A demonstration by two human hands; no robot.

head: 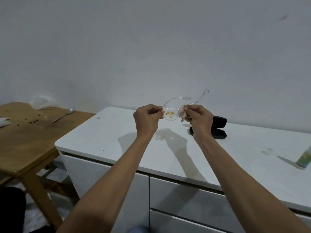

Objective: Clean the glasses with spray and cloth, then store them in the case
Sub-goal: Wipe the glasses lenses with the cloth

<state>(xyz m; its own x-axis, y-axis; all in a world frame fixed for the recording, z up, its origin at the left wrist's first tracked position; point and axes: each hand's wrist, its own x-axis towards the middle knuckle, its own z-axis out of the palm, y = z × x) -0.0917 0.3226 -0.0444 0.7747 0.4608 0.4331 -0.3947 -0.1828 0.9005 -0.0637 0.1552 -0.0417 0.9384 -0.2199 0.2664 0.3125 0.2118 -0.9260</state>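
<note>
I hold a pair of clear-framed glasses (171, 115) up in the air above the white cabinet top (117, 135). My left hand (147, 117) pinches the frame at its left hinge. The left lens shows yellow smears. My right hand (198, 117) grips a pale pink cloth (182, 112) bunched over the right lens, which is hidden. One clear temple arm curves up behind. The black glasses case (217, 128) lies open on the cabinet behind my right wrist. A green spray bottle (304, 158) stands at the right edge, blurred.
A wooden table (25, 140) stands to the left with a plastic bag (41, 102), a spoon (63, 115) and small dark crumbs. White cabinet drawers (185, 199) face me below. A plain wall rises behind.
</note>
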